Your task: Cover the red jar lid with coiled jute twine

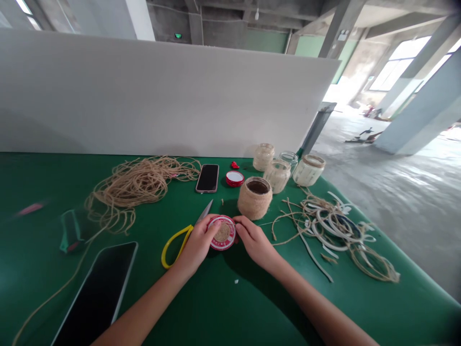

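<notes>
Both hands hold a round red-and-white jar lid (222, 233) over the green table (230, 307). A small coil of jute twine sits glued in the lid's middle. My left hand (197, 245) grips the lid's left edge, fingers curled. My right hand (254, 240) pinches its right edge. Just behind the lid stands a jar wrapped in jute twine (255, 198). Yellow-handled scissors (180, 240) lie under my left hand, blades pointing away.
A loose heap of twine (139, 185) lies at left, a phone (208, 178) and a red lid (235, 179) behind. Several glass jars (284, 169) stand at back right. Twine scraps and white strips (334, 226) lie at right. A dark tablet (97, 293) sits near left.
</notes>
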A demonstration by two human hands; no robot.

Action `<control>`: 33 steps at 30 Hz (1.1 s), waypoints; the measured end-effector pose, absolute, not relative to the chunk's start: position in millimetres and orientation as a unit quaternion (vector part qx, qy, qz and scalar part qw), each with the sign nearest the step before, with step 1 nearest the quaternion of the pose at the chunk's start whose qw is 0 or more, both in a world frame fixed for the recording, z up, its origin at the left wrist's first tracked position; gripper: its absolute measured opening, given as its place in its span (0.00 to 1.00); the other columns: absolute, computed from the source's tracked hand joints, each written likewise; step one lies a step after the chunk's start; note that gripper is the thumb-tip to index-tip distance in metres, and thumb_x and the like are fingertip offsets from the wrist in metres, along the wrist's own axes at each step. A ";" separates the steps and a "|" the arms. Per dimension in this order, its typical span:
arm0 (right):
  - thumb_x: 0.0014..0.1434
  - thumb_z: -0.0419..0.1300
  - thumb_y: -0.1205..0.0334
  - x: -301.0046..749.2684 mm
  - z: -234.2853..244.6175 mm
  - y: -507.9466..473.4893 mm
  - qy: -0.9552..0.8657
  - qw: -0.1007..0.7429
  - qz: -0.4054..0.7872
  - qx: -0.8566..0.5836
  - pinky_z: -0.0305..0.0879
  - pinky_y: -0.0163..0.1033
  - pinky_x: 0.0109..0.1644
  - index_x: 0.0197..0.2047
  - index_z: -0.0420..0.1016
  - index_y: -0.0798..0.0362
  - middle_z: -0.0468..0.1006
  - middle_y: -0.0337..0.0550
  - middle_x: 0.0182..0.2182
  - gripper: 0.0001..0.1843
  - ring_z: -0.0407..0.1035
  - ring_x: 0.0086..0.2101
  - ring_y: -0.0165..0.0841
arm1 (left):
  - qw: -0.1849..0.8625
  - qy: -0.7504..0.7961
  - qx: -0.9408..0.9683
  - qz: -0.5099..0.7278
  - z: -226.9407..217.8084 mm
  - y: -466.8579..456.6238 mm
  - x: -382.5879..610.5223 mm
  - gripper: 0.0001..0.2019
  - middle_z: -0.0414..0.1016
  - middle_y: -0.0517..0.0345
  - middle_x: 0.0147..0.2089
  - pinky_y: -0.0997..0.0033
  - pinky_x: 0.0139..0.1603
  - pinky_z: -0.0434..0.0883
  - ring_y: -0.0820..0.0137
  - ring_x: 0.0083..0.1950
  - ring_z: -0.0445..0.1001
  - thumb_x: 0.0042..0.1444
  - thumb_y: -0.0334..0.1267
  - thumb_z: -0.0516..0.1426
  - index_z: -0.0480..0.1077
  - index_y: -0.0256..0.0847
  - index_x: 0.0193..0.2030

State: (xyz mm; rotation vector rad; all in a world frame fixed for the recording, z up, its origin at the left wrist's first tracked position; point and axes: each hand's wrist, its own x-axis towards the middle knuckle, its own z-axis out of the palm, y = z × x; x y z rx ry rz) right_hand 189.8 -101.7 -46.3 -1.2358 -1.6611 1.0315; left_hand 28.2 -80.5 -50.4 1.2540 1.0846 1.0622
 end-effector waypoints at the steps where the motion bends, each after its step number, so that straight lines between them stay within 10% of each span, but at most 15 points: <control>1: 0.63 0.44 0.60 190.0 -46.2 -101.9 -0.661 0.399 0.407 -0.489 0.60 0.33 0.34 0.43 0.66 0.52 0.69 0.37 0.25 0.12 0.65 0.28 0.29 | 0.555 0.459 0.525 0.454 -51.0 -80.5 28.0 0.13 0.76 0.52 0.37 0.69 0.40 0.68 0.65 0.38 0.73 0.51 0.44 0.55 0.71 0.38 0.39; 17: 0.61 0.46 0.62 191.4 -43.8 -102.4 -0.683 0.372 0.385 -0.496 0.59 0.32 0.31 0.46 0.65 0.53 0.68 0.35 0.22 0.12 0.64 0.25 0.28 | 0.504 0.484 0.526 0.485 -46.0 -82.0 24.6 0.14 0.75 0.55 0.35 0.71 0.38 0.67 0.66 0.37 0.72 0.53 0.45 0.53 0.70 0.38 0.39; 33: 0.63 0.45 0.56 185.3 -54.1 -100.8 -0.675 0.364 0.437 -0.470 0.59 0.32 0.35 0.26 0.64 0.55 0.71 0.38 0.24 0.18 0.64 0.27 0.28 | 0.538 0.461 0.506 0.492 -53.9 -83.7 25.0 0.15 0.75 0.52 0.36 0.70 0.37 0.68 0.66 0.36 0.73 0.55 0.45 0.52 0.69 0.36 0.42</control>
